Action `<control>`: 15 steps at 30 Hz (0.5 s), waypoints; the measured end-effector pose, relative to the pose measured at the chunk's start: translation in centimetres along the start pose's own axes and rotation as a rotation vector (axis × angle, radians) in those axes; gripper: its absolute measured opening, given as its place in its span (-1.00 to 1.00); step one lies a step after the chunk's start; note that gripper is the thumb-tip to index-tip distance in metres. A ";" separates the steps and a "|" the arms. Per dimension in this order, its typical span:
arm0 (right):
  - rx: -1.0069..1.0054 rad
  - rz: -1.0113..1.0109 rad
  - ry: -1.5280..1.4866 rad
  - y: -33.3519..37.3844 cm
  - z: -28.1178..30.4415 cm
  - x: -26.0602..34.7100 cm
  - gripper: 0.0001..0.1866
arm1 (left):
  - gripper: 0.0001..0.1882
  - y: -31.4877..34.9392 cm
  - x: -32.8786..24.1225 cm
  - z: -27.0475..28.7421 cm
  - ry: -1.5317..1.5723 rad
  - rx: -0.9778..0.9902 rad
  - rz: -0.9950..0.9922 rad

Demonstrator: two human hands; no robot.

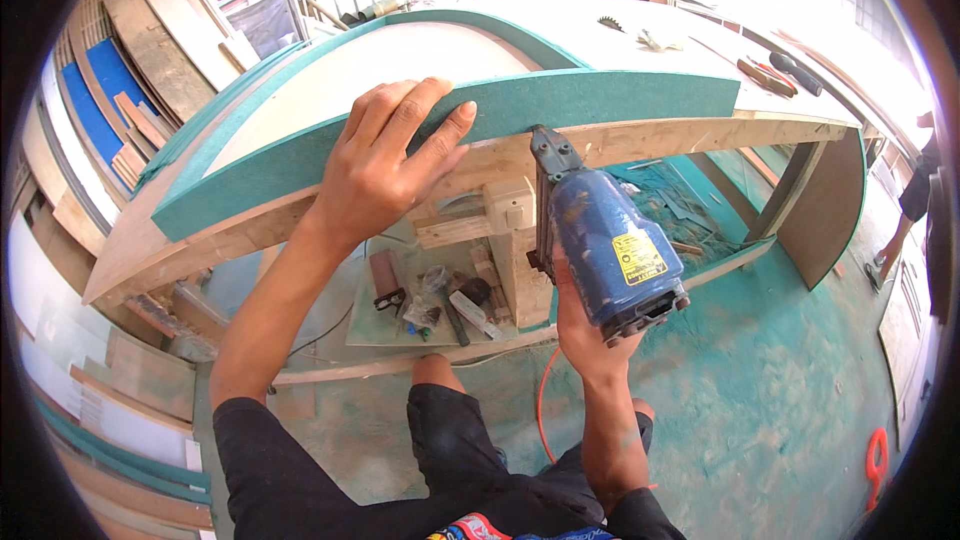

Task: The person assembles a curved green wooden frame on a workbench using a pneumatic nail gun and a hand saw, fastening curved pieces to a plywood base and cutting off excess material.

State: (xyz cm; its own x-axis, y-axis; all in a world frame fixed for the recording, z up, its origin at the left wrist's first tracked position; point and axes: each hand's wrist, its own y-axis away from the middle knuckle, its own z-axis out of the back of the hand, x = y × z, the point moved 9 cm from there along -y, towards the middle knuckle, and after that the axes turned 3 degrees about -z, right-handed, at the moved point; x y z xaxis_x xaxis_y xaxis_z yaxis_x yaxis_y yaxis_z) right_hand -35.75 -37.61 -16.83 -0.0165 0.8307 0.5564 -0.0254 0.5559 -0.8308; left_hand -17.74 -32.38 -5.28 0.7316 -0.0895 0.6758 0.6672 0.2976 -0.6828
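Note:
A long green board strip (620, 95) stands on edge along the near side of the wooden workbench (790, 135). My left hand (385, 165) grips this strip near its middle, with the fingers curled over its upper edge. In my right hand (590, 340) is a blue and black nail gun (615, 230), held from below by its handle. Its nose points away from me and meets the lower edge of the strip, right of my left hand. The trigger and most of my right fingers are hidden behind the tool. More green strips (460, 20) form a curved frame on the pale benchtop.
Pliers (765, 77) and a dark-handled tool (795, 72) lie at the far right, with a saw blade (611, 24) farther back. Below, a shelf (370, 290) carries small items. An orange hose (543, 405) hangs by my legs. Boards (160, 30) lean left; another person's leg (893, 245) shows right.

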 end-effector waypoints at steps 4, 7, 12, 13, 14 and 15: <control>0.000 -0.035 0.063 0.4 -0.2 -1.0 -0.72 | -0.56 -0.1 0.0 0.1 -0.002 -0.009 -0.020; -0.025 -0.046 0.148 1.0 -0.1 -1.9 -0.73 | -0.56 -0.1 -0.1 0.1 -0.002 -0.007 -0.028; -0.017 -0.022 0.146 1.2 -0.4 -2.1 -0.75 | -0.57 0.0 -0.2 0.1 -0.007 -0.023 -0.038; -0.002 -0.054 0.099 0.8 -0.5 -1.7 -0.75 | -0.57 0.0 -0.3 0.1 -0.019 -0.019 -0.041; 0.005 -0.058 0.066 0.9 -0.4 -1.4 -0.75 | -0.58 0.0 -0.2 0.0 -0.031 -0.014 -0.045; 0.013 -0.061 0.033 0.9 -0.4 -1.2 -0.75 | -0.59 0.2 -0.4 0.0 -0.044 -0.009 -0.048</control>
State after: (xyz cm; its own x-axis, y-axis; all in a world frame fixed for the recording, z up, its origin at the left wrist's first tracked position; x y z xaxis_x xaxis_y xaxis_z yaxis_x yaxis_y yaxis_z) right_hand -35.35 -38.09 -18.23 0.0180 0.7959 0.6052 -0.0384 0.6054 -0.7950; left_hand -17.88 -32.34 -5.67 0.6923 -0.0616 0.7189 0.7025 0.2851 -0.6521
